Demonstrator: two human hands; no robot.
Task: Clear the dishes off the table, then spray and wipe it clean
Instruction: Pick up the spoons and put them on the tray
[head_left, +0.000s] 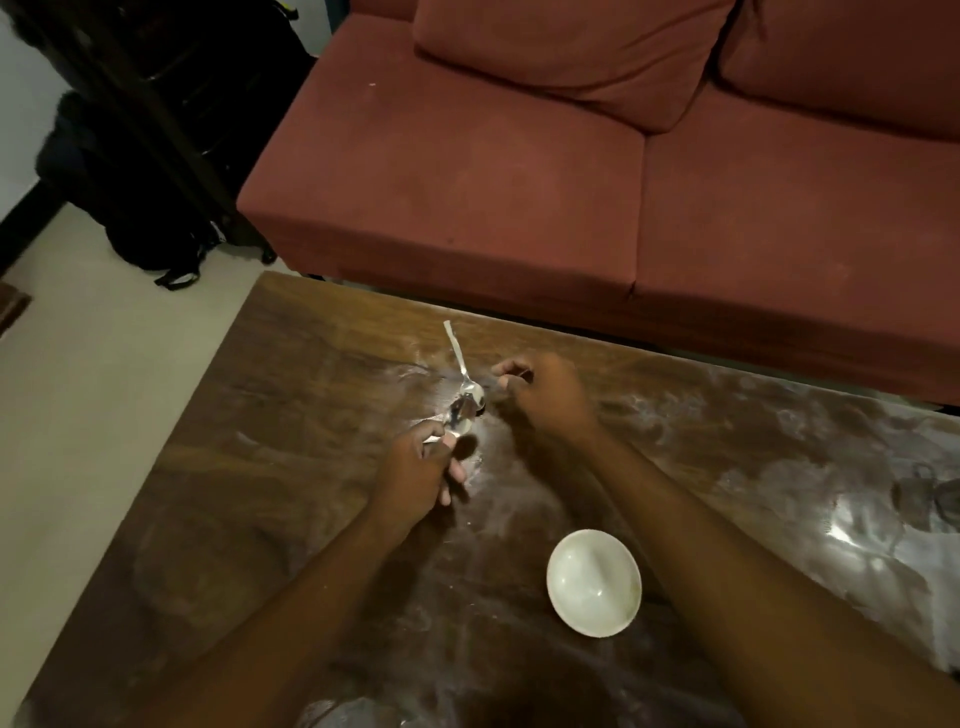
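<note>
A dark wooden table (311, 467) with pale dusty smears fills the lower view. My left hand (415, 467) grips the handle of a metal spoon (460, 418), whose bowl points up and away. A second metal spoon (457, 353) lies on the table just beyond it, handle pointing to the far edge, its bowl touching or overlapping the first spoon's bowl. My right hand (540, 389) hovers right of both spoons with fingers curled, and I cannot see anything in it. A white bowl (595, 582) sits between my forearms, nearer to me.
A red sofa (519, 182) runs along the table's far edge. Black bags (145, 208) stand on the pale floor at the far left. A dark object (919, 499) lies on the table at the right edge.
</note>
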